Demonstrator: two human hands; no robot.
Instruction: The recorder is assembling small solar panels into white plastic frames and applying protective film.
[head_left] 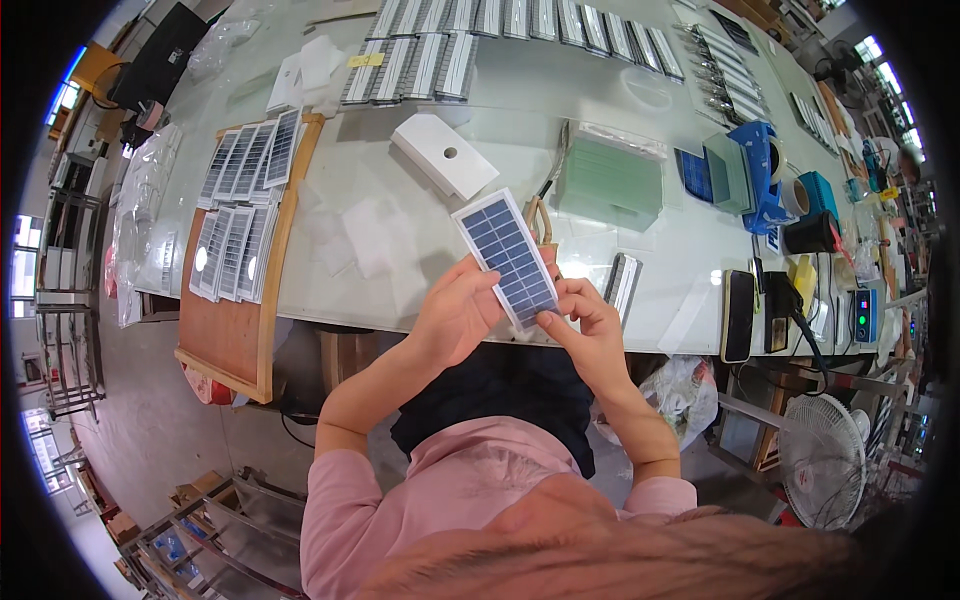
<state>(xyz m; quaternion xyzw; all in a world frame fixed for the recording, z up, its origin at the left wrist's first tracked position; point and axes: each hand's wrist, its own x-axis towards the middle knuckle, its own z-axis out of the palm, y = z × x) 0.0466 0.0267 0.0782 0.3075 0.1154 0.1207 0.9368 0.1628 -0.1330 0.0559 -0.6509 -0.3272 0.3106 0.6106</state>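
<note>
Between my two hands, above the table's near edge, I hold a small solar panel (508, 255) with blue cells and a white frame, tilted with its top to the left. My left hand (466, 308) grips its left edge, the thumb on its face. At the lower right corner, my right hand (582, 322) pinches the panel between thumb and fingers. Just beyond the panel lies a white block (440, 155) with a round hole. A wooden-handled tool (542, 222) is partly hidden behind the panel.
A wooden tray (268, 335) with stacked panels overhangs the table at left. Rows of panels (420, 68) lie along the far side. Right of my hands are a stack of greenish glass sheets (610, 185), a blue tape dispenser (757, 175) and a phone (738, 315). A fan (825, 460) stands lower right.
</note>
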